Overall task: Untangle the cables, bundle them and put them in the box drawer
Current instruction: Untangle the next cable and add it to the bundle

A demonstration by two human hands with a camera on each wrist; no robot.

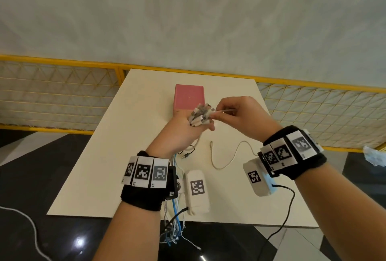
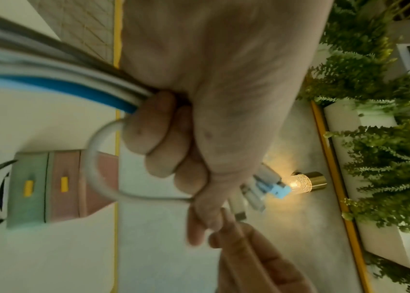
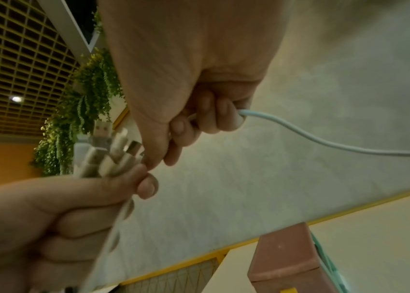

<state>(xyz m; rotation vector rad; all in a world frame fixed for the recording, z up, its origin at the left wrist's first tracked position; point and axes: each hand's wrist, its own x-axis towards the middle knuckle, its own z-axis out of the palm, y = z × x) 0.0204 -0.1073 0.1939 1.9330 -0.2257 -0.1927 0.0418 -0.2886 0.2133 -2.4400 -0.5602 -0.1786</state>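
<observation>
My left hand (image 1: 183, 133) grips a bundle of cables (image 1: 199, 117) above the table, their white plug ends sticking up out of the fist (image 3: 108, 156). The cable tails (image 1: 174, 219) hang down past my left wrist and off the table's near edge; blue and white strands (image 2: 73, 87) run into the fist. My right hand (image 1: 240, 112) pinches one white cable (image 1: 224, 111) right beside the plug ends; it trails out of my curled fingers (image 3: 324, 140) and loops on the table (image 1: 225, 160). The pink box with drawers (image 1: 189, 97) stands behind the hands, its yellow-handled drawers (image 2: 45, 186) shut.
The cream table (image 1: 117, 156) carries a small black cable (image 1: 187, 154) under my left hand. A yellow railing with mesh (image 1: 62, 93) runs behind the table. Dark glossy floor (image 1: 41, 177) lies left and in front. A black lead (image 1: 286, 208) hangs from my right wrist unit.
</observation>
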